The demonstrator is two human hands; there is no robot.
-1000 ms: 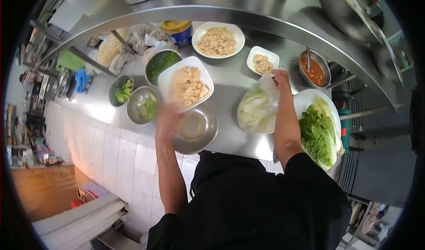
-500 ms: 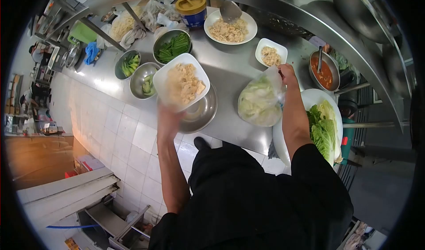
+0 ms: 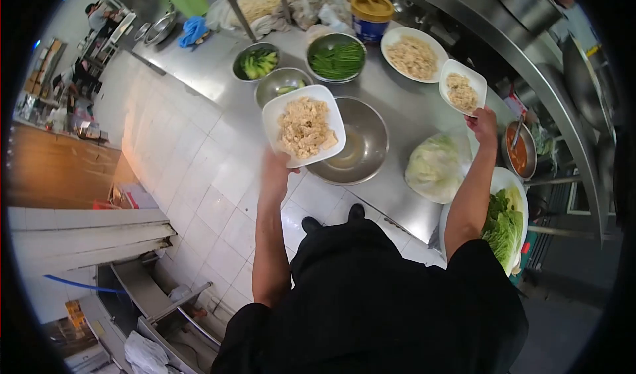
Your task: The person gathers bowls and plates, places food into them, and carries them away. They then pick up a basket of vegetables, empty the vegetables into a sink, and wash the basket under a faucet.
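My left hand (image 3: 277, 168) is closed on the near edge of a square white bowl (image 3: 269, 117) and holds it above the counter. Pale, crumbly cooked food (image 3: 305, 127) lies in this bowl. Below and to its right stands a wide steel mixing bowl (image 3: 371, 142), partly covered by it. At the right, my right hand (image 3: 483, 123) grips the near rim of a smaller square white bowl (image 3: 479, 86), which has similar food in it. A clear plastic bag of pale cut cabbage (image 3: 437, 167) rests on the counter, left of my right forearm.
Behind stand steel bowls of green stalks (image 3: 259, 62) and chopped greens (image 3: 336, 60), a blue tub with a yellow lid (image 3: 370, 17) and a round white bowl (image 3: 432, 41). At the right are a pan of red sauce (image 3: 519, 150) and leafy cabbage (image 3: 502, 225). A metal shelf edge (image 3: 523, 56) hangs overhead.
My right hand has let go of the cabbage bag and taken the smaller white bowl. My left hand still holds its bowl. The view has shifted, and the ladle over the round bowl is no longer visible.
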